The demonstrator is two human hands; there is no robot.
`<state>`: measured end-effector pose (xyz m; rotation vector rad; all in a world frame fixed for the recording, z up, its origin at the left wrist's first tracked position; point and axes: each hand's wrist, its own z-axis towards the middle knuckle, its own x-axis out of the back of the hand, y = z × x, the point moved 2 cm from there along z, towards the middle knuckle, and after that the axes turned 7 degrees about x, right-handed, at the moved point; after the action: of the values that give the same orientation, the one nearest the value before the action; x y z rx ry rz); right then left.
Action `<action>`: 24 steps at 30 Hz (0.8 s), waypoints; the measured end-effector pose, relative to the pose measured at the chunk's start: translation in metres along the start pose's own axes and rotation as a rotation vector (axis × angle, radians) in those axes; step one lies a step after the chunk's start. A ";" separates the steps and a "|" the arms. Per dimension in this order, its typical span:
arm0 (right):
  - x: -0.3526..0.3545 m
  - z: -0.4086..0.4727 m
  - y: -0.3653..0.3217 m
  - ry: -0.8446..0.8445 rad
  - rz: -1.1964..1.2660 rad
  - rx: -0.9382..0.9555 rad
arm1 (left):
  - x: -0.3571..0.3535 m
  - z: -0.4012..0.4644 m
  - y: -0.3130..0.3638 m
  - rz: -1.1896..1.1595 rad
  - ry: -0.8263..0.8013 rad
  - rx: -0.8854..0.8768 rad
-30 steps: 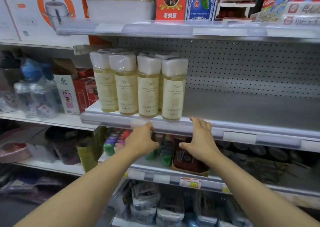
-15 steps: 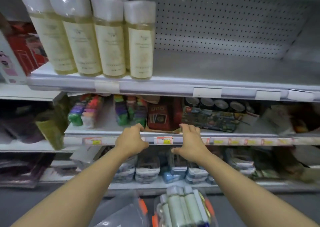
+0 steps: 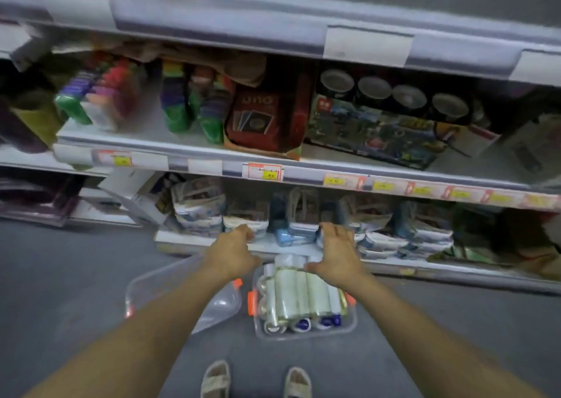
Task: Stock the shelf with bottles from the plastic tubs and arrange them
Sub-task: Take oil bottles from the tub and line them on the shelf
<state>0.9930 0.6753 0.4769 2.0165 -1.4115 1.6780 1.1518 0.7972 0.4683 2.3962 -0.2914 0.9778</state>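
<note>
bottles (image 3: 299,299) in right tub (image 3: 349,326), second tub (image 3: 151,285) left, shelves (image 3: 273,170) behind

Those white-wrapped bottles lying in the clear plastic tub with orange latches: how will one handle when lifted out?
The white-wrapped bottles lie packed side by side, so probably round and apt to roll. The glossy wrap may be slippery. They look full, likely fairly heavy.

Two bare forearms, sleeveless to the frame's lower edge, left hand (image 3: 232,253) and right hand (image 3: 338,253) without gloves, rings or watch, pale strapped sandals (image 3: 216,379) on both feet at 6 o'clock, toes uncovered
</note>
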 end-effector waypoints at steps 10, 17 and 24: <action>-0.086 0.025 0.113 -0.184 0.097 -0.102 | -0.139 0.044 -0.021 -0.071 -0.085 0.208; -0.173 0.053 0.169 -0.236 0.163 -0.167 | -0.229 0.097 -0.049 -0.063 -0.114 0.273; -0.265 0.084 0.213 -0.245 0.244 -0.198 | -0.321 0.161 -0.071 -0.077 -0.059 0.288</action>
<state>0.9156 0.6512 0.1362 2.0616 -1.8906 1.3385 1.0442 0.7676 0.1199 2.6770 -0.0819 0.9700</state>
